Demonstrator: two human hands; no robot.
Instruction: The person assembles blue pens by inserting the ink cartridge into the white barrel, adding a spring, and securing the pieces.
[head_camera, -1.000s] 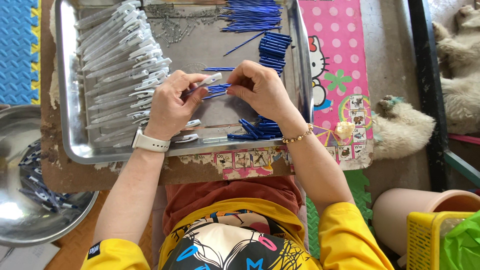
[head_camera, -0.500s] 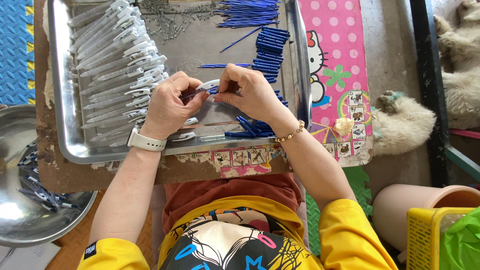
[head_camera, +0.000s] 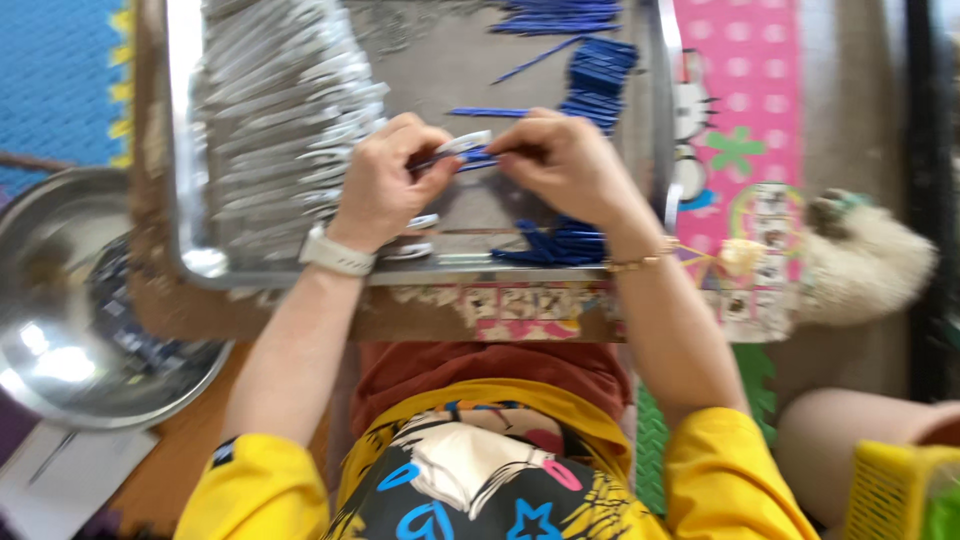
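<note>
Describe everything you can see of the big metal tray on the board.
The metal tray is a shallow, shiny rectangle with a rolled rim, resting flat on a worn board. Rows of pale clear pieces fill its left half; blue sticks lie stacked and loose on its right. Both hands work just above its middle.

Head view, steeply downward (close)

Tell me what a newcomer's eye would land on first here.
First, the two hands, left hand and right hand, meeting over the metal tray and pinching a small white and blue piece between them. Next, the rows of white pieces on the tray's left and the blue sticks at its upper right.
</note>
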